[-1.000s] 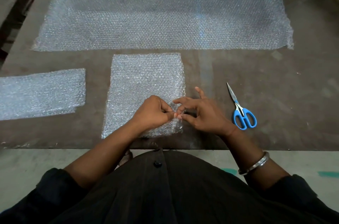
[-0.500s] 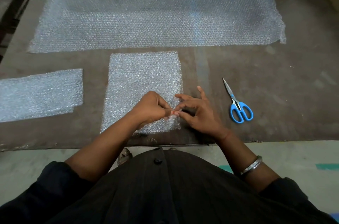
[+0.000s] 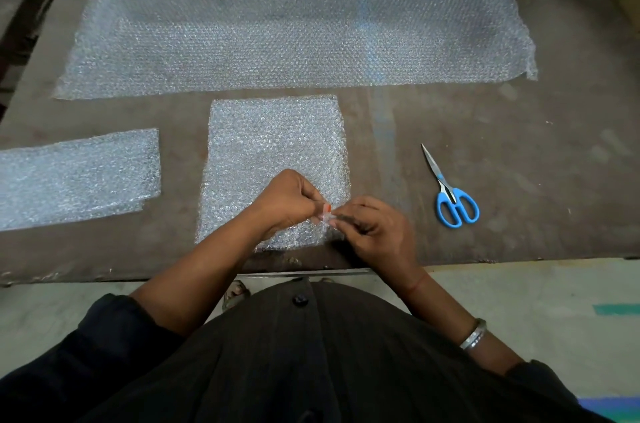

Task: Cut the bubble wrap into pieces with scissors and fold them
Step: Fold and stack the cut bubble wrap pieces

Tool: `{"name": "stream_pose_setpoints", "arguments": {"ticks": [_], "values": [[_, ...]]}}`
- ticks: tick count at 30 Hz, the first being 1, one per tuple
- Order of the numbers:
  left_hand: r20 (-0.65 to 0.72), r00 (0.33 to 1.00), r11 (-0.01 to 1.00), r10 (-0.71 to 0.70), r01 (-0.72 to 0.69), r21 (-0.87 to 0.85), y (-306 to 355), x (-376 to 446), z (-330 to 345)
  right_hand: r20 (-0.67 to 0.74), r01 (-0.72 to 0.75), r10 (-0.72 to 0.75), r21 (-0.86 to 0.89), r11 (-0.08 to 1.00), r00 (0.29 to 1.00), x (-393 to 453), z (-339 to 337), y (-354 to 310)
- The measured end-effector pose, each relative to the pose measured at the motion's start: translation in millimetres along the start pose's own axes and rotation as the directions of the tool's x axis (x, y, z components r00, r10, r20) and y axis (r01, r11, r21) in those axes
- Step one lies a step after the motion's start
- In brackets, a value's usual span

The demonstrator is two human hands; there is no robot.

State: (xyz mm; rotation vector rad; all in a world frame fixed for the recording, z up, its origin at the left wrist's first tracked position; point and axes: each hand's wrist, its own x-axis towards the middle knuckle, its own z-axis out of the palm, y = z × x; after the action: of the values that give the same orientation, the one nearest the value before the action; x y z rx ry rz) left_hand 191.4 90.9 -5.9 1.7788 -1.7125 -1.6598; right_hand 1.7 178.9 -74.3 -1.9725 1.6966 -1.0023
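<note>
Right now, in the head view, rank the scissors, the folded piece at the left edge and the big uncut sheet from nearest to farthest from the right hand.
1. Scissors, to the right of the right hand.
2. Big uncut sheet, at the table's far side.
3. Folded piece, far left.

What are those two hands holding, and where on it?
Both the left hand and right hand pinch the near right corner of the middle bubble wrap piece.

Both hands meet at the near right corner of the cut piece of bubble wrap (image 3: pixel 273 152) on the table (image 3: pixel 519 214); the left hand (image 3: pixel 289 202) and right hand (image 3: pixel 377 232) pinch that corner between curled fingertips. Blue-handled scissors (image 3: pixel 450 194) lie right of the piece, apart from it. A big bubble wrap sheet (image 3: pixel 294 24) lies beyond it, a folded strip (image 3: pixel 76 176) to its left.
</note>
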Motion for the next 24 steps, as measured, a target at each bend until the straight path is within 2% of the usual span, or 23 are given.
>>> {"name": "stream_pose_setpoints", "arguments": {"ticks": [4,9,15,20,24], "values": [[0.007,1.000,1.000,0.000,0.000,0.027,-1.1,1.7,-0.4,0.038,0.032,-0.032,0.002,0.999,0.999,-1.4,-1.7,0.7],[0.010,1.000,0.999,0.019,-0.020,0.045,-2.1,2.9,-1.1,-0.040,0.064,-0.061,0.082,0.995,0.997,-0.4,-2.7,-0.3],[0.011,1.000,0.998,0.016,-0.017,0.060,-3.3,6.7,-1.2,-0.079,0.173,-0.169,0.052,0.983,0.982,2.8,0.4,-0.3],[0.013,1.000,0.998,0.006,-0.007,0.062,-2.8,7.8,-1.4,-0.013,0.166,-0.165,0.031,0.986,0.986,1.0,-2.0,-2.4],[0.008,1.000,0.999,0.006,-0.006,0.054,-4.0,8.4,-3.7,0.121,0.368,-0.358,-0.065,0.928,0.926,-6.1,-17.1,7.1]]}}
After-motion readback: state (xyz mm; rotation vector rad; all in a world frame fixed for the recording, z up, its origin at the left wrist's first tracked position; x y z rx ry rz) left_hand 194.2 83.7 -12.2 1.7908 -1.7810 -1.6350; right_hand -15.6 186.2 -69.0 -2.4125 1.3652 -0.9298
